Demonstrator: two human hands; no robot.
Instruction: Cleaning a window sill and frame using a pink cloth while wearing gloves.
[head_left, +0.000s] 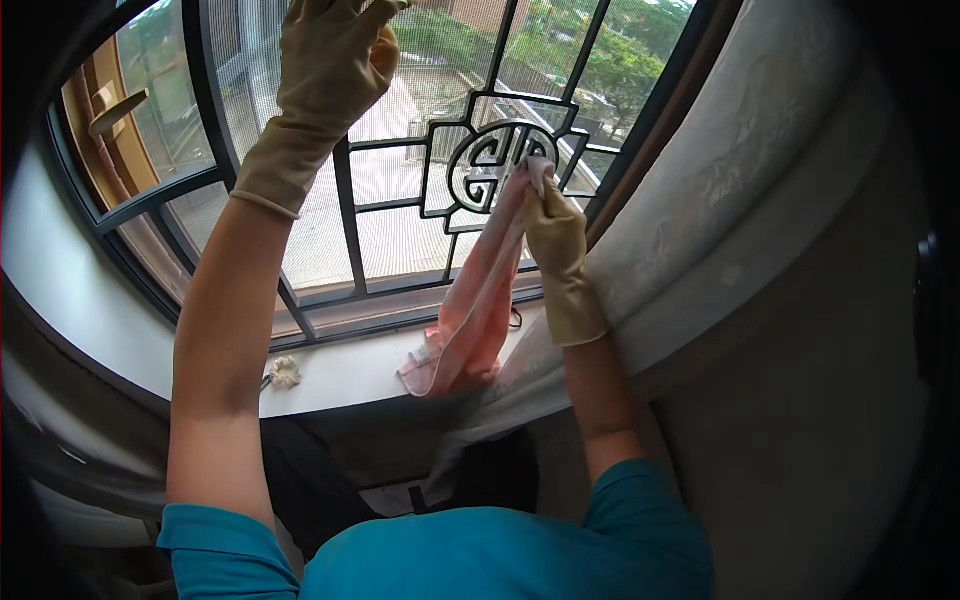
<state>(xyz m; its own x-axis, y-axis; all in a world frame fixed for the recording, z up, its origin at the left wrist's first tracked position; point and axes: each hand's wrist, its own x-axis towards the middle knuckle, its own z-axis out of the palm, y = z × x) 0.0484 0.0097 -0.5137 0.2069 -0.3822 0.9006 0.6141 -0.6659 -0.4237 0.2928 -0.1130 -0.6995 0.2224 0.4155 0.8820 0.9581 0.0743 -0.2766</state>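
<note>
My right hand (556, 217), in a cream rubber glove, pinches the upper end of a pink cloth (480, 300). Its grip is against the round metal ornament (480, 169) of the window grille. From there the cloth hangs down, and its lower end rests on the white windowsill (337, 382). High at the top edge, my left hand (334, 64) wears a matching glove and is raised in front of the grille with curled fingers. The frame cuts off part of those fingers, so whether they hold a dark bar is unclear.
A sheer white curtain (690, 195) hangs close along my right arm. On the sill lies a small cream scrunchie-like item (285, 372). A window handle (118, 112) juts out at the left. Behind the bars is a mesh screen (442, 60).
</note>
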